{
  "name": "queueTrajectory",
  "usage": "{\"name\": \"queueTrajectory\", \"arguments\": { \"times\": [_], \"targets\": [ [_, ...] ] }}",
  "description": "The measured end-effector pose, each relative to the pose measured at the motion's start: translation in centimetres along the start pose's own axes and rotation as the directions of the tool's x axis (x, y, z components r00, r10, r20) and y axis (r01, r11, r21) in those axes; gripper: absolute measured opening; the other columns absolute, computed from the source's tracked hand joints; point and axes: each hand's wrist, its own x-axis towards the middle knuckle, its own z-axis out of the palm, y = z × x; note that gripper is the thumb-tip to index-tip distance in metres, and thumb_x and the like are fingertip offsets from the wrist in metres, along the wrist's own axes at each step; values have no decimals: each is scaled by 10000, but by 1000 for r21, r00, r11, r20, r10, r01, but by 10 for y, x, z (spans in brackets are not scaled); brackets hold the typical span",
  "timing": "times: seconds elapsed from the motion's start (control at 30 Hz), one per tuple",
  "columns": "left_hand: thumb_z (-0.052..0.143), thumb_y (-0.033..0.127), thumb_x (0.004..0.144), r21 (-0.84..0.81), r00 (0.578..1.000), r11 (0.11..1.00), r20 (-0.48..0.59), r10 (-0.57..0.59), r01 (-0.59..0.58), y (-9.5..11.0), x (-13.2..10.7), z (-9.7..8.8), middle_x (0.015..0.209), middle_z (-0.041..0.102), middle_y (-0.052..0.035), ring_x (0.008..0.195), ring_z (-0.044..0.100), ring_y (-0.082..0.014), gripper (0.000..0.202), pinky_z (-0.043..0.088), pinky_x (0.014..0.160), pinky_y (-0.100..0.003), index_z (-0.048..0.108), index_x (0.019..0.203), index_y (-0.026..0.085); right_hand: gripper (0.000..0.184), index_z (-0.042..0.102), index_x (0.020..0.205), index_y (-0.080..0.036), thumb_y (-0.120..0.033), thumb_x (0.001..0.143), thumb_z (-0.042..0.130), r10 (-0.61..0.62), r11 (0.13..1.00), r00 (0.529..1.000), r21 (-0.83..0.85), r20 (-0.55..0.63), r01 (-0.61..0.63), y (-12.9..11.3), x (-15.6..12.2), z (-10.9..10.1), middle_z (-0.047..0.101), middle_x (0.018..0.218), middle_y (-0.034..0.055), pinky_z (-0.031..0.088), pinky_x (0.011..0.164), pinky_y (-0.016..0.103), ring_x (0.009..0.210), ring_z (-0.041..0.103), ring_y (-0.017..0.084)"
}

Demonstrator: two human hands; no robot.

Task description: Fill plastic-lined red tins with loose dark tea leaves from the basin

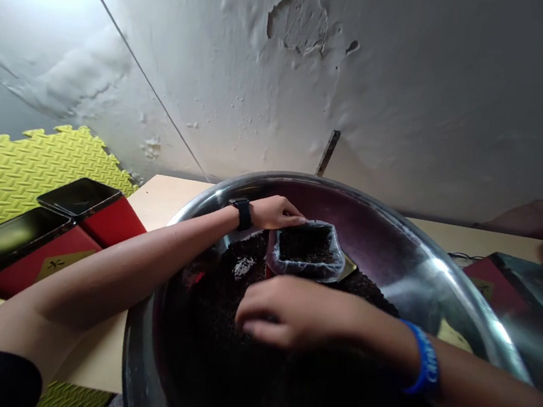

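Observation:
A large steel bowl [426, 252] full of dark soil [217, 304] fills the middle of the view. A small clear plastic bag [306, 249] filled with soil stands upright in it. My left hand [275, 212], with a black watch on the wrist, holds the bag's far left rim, fingers pinched on it. My right hand [296, 315], with a blue wristband, rests knuckles-up on the soil just in front of the bag, fingers curled down into the soil. What lies under those fingers is hidden.
The bowl sits on a pale table [161, 198] against a peeling white wall [370, 76]. Two red boxes with dark lids [35, 234] lie at the left on yellow foam floor mats [9, 160]. More red and dark items [507, 287] lie at the right.

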Motion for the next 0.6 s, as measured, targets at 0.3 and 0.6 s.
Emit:
{"name": "queueTrajectory", "arguments": {
  "times": [0.3,0.6],
  "targets": [
    [431,393,838,-11,1000,1000,1,-25,25,1,0,2,1023,641,-53,854,583,-129,375,421,748,-221,618,1063,159,944,510,1201,-145,-657,419,644,259,964,751,-119,607,-237,13,15,62,508,1194,167,435,641,327,959,540,308],
    [446,382,829,-10,1000,1000,6,-16,16,1,-1,0,1017,644,-43,851,586,-132,350,425,760,-230,620,1064,189,526,587,1068,-154,-480,655,582,66,996,788,11,612,-92,4,24,71,647,822,61,337,458,236,617,552,162]
  ]
}}
